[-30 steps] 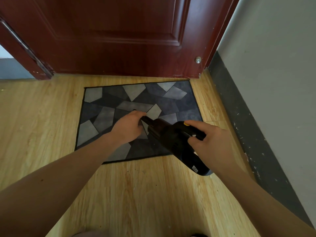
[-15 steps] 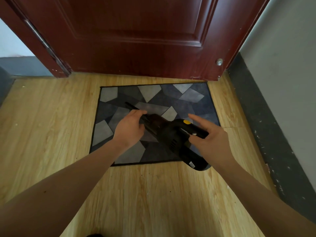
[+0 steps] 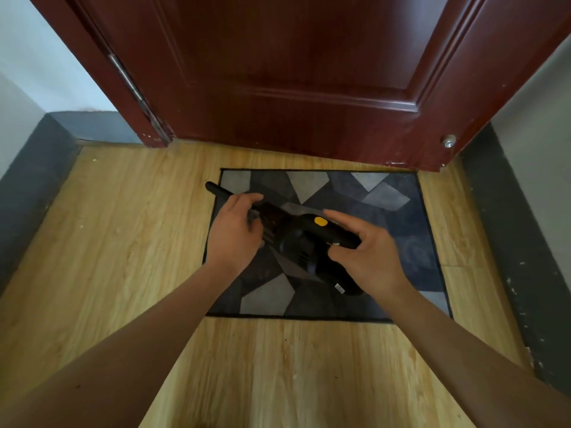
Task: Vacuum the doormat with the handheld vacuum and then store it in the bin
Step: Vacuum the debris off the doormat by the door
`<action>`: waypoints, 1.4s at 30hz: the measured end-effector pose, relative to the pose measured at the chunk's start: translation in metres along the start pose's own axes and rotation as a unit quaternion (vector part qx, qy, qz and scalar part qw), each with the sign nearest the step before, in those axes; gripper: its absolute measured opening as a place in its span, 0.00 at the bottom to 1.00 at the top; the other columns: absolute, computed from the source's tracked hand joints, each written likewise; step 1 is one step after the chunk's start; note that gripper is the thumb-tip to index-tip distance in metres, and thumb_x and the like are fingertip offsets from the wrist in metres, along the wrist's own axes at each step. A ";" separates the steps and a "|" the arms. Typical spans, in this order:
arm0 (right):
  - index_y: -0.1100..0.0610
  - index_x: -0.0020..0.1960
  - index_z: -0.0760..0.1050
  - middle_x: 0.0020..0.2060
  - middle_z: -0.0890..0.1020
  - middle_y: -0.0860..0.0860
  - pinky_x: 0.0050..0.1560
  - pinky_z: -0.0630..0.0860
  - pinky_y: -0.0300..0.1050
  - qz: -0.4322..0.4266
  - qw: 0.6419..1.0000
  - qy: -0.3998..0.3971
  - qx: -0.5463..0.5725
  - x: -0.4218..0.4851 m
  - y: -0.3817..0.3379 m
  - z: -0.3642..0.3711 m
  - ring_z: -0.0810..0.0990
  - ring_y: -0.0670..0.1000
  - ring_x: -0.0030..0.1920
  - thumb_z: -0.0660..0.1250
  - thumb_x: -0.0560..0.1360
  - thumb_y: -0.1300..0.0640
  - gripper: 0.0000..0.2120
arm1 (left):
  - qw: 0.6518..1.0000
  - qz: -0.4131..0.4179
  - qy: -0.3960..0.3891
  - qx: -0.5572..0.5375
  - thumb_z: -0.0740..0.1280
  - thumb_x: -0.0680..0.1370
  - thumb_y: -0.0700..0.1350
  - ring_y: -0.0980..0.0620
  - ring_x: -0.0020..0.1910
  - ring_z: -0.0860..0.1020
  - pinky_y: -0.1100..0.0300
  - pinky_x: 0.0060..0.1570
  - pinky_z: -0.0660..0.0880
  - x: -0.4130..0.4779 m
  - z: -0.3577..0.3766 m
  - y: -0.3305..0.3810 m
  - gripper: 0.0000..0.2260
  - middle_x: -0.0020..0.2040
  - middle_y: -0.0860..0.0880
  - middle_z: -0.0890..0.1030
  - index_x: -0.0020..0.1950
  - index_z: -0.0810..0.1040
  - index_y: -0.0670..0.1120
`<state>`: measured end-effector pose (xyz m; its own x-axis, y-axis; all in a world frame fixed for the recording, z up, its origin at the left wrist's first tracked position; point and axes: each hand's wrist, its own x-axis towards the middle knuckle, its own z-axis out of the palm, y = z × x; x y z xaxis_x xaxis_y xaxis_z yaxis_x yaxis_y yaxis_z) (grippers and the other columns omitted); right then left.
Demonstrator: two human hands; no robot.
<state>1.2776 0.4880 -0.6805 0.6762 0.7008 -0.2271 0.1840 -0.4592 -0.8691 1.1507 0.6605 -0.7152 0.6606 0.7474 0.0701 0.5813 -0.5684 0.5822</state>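
Note:
A black handheld vacuum point(image 3: 296, 242) with a yellow button hangs over the grey patchwork doormat point(image 3: 370, 193). Its thin nozzle sticks out to the upper left, past the mat's left edge. My left hand point(image 3: 234, 230) grips the vacuum's front part where the nozzle joins the body. My right hand point(image 3: 364, 251) holds the rear handle between thumb and curled fingers, with the forefinger stretched out over the top. No bin is in view.
A dark red door point(image 3: 293, 72) stands closed just behind the mat, with a round metal door stop point(image 3: 448, 141) at its lower right. Dark skirting runs along the left wall point(image 3: 27, 180) and the right wall point(image 3: 513, 230). Wooden floor point(image 3: 278, 366) surrounds the mat.
The view has shifted so the mat sits further right and lower. The vacuum has swung left, its nozzle now reaching past the mat's left edge. Both hands have kept hold.

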 end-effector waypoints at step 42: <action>0.43 0.52 0.81 0.45 0.84 0.43 0.33 0.74 0.29 -0.099 0.941 -0.288 0.146 -0.324 -0.646 -0.152 0.82 0.38 0.40 0.64 0.66 0.75 0.29 | 0.909 -0.293 0.293 -0.027 0.62 0.78 0.51 0.51 0.69 0.66 0.59 0.63 0.64 -0.255 -0.675 0.318 0.21 0.71 0.52 0.65 0.71 0.64 0.58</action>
<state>1.0477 0.4746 0.0208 0.1353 0.9751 -0.1757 0.0057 -0.1781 -0.9840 0.8465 0.5219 -0.0009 -0.1321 0.9805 0.1456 0.7171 -0.0068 0.6969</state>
